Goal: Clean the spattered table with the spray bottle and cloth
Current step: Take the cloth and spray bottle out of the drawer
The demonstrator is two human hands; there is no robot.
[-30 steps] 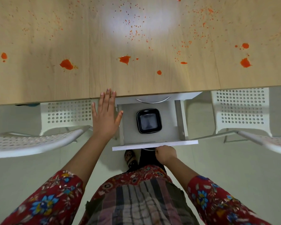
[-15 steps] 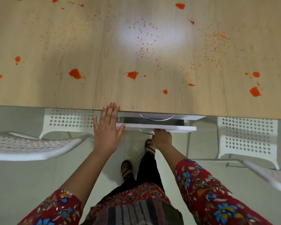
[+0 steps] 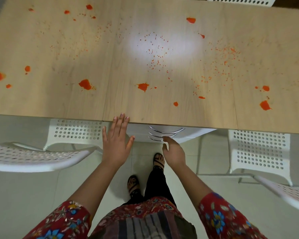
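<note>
The light wooden table (image 3: 41, 104) fills the upper half of the view, spattered with orange-red blobs (image 3: 85, 84) and fine specks (image 3: 154, 54). Under its near edge sits a white drawer unit (image 3: 195, 133) with curved metal handles (image 3: 164, 131), all drawers closed. My left hand (image 3: 116, 142) is flat with straight fingers, its fingertips at the table's near edge. My right hand (image 3: 173, 152) hangs with relaxed fingers just below the lowest handle and holds nothing. No spray bottle or cloth is in view.
White perforated chairs stand at the left (image 3: 34, 156) and right (image 3: 259, 152) of me, tucked partly under the table. Another white chair (image 3: 240, 0) shows at the far edge. My sandalled feet (image 3: 134, 186) stand on pale floor tiles.
The open drawer with the black object inside has been pushed shut. My right hand has let go of its handle and drawn back. The view has risen over the table.
</note>
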